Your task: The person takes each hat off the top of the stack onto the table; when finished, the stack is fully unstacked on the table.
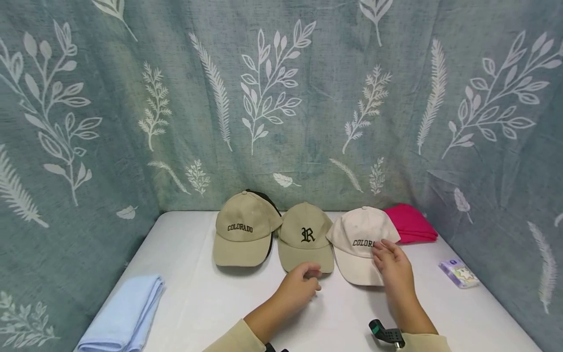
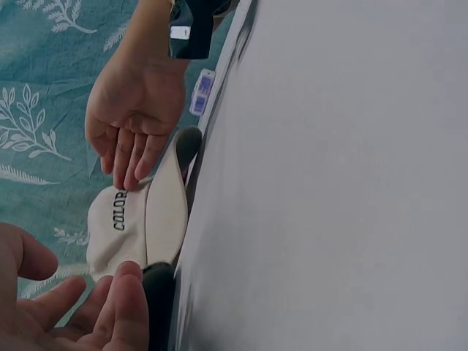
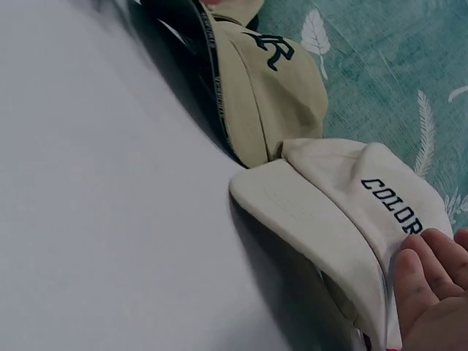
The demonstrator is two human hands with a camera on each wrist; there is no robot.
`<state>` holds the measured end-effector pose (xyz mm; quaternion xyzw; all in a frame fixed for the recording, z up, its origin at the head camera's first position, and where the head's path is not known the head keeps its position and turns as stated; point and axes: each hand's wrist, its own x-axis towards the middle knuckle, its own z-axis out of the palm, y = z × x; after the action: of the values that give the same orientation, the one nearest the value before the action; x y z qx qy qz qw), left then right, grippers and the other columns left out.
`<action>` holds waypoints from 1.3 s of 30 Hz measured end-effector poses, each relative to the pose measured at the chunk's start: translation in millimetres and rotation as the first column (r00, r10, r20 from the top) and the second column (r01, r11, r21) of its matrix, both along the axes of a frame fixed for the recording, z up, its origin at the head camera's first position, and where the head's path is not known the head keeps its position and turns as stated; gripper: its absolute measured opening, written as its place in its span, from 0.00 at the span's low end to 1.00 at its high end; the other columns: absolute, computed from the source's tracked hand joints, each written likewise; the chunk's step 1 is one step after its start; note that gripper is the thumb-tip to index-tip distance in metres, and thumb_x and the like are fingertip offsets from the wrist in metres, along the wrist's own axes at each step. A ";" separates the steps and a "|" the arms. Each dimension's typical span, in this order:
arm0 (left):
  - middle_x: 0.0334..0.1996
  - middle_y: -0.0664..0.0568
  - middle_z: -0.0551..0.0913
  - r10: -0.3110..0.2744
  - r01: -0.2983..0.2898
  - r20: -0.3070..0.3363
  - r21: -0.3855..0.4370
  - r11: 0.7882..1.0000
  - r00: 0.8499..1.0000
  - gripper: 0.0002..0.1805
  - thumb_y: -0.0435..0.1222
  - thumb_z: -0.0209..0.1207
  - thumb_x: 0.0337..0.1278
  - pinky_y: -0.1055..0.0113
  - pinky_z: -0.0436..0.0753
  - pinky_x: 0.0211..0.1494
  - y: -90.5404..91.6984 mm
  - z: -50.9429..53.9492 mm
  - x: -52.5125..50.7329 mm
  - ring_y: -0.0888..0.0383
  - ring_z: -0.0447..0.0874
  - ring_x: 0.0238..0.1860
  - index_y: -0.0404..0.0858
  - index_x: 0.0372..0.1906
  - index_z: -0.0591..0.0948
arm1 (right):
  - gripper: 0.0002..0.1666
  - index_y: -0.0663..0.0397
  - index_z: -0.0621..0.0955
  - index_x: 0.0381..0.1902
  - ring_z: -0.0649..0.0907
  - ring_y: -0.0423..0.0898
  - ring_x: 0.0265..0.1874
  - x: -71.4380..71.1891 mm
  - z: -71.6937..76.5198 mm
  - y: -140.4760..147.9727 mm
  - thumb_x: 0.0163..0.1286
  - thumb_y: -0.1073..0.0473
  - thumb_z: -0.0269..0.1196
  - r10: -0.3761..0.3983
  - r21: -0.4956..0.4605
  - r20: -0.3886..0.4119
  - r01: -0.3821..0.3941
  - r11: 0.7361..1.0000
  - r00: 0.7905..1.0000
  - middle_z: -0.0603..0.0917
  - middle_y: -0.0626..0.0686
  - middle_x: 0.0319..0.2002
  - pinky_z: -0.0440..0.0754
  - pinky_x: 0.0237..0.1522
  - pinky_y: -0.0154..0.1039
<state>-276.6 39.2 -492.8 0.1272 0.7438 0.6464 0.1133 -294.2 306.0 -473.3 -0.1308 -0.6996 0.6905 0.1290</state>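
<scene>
Three caps stand in a row at the back of the table: a khaki COLORADO cap (image 1: 239, 230), an olive-khaki cap with an R (image 1: 303, 237) and a cream cap (image 1: 358, 232). My right hand (image 1: 396, 274) is at the right front of the cream cap, fingers over the end of its lettering; whether they touch it I cannot tell. In the right wrist view those fingers (image 3: 431, 267) are loosely bent beside the lettering. My left hand (image 1: 296, 288) hovers just in front of the R cap's brim, fingers relaxed and apart, holding nothing.
A red folded cloth (image 1: 411, 225) lies behind the cream cap at the right. Near the right edge is a small purple-and-white packet (image 1: 459, 274). A folded light blue cloth (image 1: 125, 310) lies at the left edge. Something black shows behind the khaki cap.
</scene>
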 end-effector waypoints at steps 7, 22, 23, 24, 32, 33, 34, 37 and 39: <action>0.52 0.46 0.82 0.044 -0.045 -0.018 -0.022 0.999 0.999 0.23 0.27 0.52 0.64 0.68 0.85 0.39 -27.3 0.4 3.8 0.58 0.85 0.42 0.33 0.64 0.78 | 0.32 0.55 0.61 0.81 0.76 0.45 0.72 4.0 -0.9 -14.1 0.85 0.58 0.50 0.072 0.017 -0.011 -0.071 0.997 0.997 0.71 0.58 0.76 0.77 0.63 0.26; 0.50 0.45 0.82 0.132 -0.132 -0.016 -0.017 0.991 0.991 0.21 0.28 0.51 0.64 0.64 0.88 0.44 -68.8 -6.5 14.3 0.55 0.87 0.42 0.31 0.62 0.77 | 0.28 0.65 0.65 0.77 0.83 0.39 0.61 6.1 -5.0 -61.0 0.83 0.64 0.52 0.227 0.081 -0.071 -0.221 0.972 0.971 0.74 0.67 0.71 0.81 0.59 0.26; 0.50 0.45 0.82 0.140 -0.141 -0.012 -0.011 0.990 0.990 0.21 0.29 0.51 0.65 0.63 0.88 0.44 -71.7 -5.2 14.5 0.56 0.87 0.41 0.31 0.61 0.77 | 0.28 0.65 0.65 0.76 0.83 0.40 0.61 5.2 -5.2 -64.4 0.82 0.65 0.52 0.239 0.083 -0.075 -0.232 0.969 0.968 0.74 0.68 0.71 0.81 0.59 0.27; 0.50 0.45 0.82 0.152 -0.152 -0.008 -0.010 0.988 0.988 0.21 0.29 0.51 0.65 0.63 0.88 0.44 -74.8 -3.4 14.8 0.56 0.87 0.41 0.31 0.61 0.77 | 0.28 0.66 0.66 0.76 0.83 0.41 0.61 4.5 -5.3 -67.7 0.82 0.66 0.52 0.251 0.087 -0.075 -0.244 0.966 0.965 0.74 0.68 0.71 0.81 0.59 0.27; 0.52 0.42 0.82 0.205 -0.205 -0.020 -0.019 0.979 0.979 0.20 0.30 0.52 0.66 0.62 0.88 0.46 -100.1 6.3 15.2 0.55 0.87 0.42 0.31 0.61 0.77 | 0.27 0.66 0.67 0.74 0.81 0.56 0.65 -1.1 -5.5 -89.8 0.80 0.69 0.53 0.314 0.153 -0.078 -0.300 0.942 0.946 0.77 0.68 0.68 0.82 0.57 0.27; 0.52 0.42 0.82 0.205 -0.205 -0.028 -0.022 0.978 0.978 0.20 0.30 0.52 0.67 0.61 0.88 0.46 -102.9 6.1 14.8 0.55 0.87 0.42 0.31 0.62 0.77 | 0.28 0.66 0.67 0.74 0.81 0.57 0.65 -1.2 -5.7 -91.7 0.79 0.70 0.54 0.318 0.157 -0.080 -0.303 0.940 0.945 0.77 0.68 0.67 0.82 0.57 0.27; 0.52 0.41 0.82 0.203 -0.204 -0.032 -0.030 0.978 0.979 0.20 0.30 0.52 0.67 0.61 0.88 0.47 -105.5 5.8 14.4 0.55 0.87 0.42 0.31 0.62 0.77 | 0.28 0.66 0.67 0.74 0.81 0.58 0.66 -1.5 -6.6 -93.4 0.79 0.71 0.54 0.324 0.161 -0.083 -0.308 0.938 0.943 0.78 0.68 0.67 0.82 0.57 0.28; 0.52 0.42 0.81 0.200 -0.202 -0.042 -0.053 0.978 0.979 0.20 0.30 0.51 0.68 0.62 0.88 0.47 -113.2 3.6 13.4 0.55 0.86 0.42 0.30 0.63 0.76 | 0.29 0.67 0.67 0.74 0.81 0.60 0.66 -2.4 -8.5 -98.7 0.78 0.71 0.55 0.337 0.164 -0.081 -0.320 0.933 0.938 0.78 0.69 0.67 0.82 0.57 0.28; 0.52 0.42 0.81 0.199 -0.201 -0.037 -0.063 0.978 0.979 0.20 0.31 0.51 0.69 0.63 0.88 0.47 -118.2 2.5 13.1 0.55 0.87 0.43 0.30 0.63 0.76 | 0.29 0.67 0.68 0.74 0.81 0.60 0.66 -3.1 -9.1 -102.4 0.77 0.72 0.55 0.344 0.157 -0.078 -0.329 0.931 0.936 0.78 0.69 0.67 0.83 0.56 0.27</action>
<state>-263.5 -78.9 -490.4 0.0578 0.7755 0.6274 0.0405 -297.3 203.6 -482.4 0.0369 -0.7510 0.6570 0.0539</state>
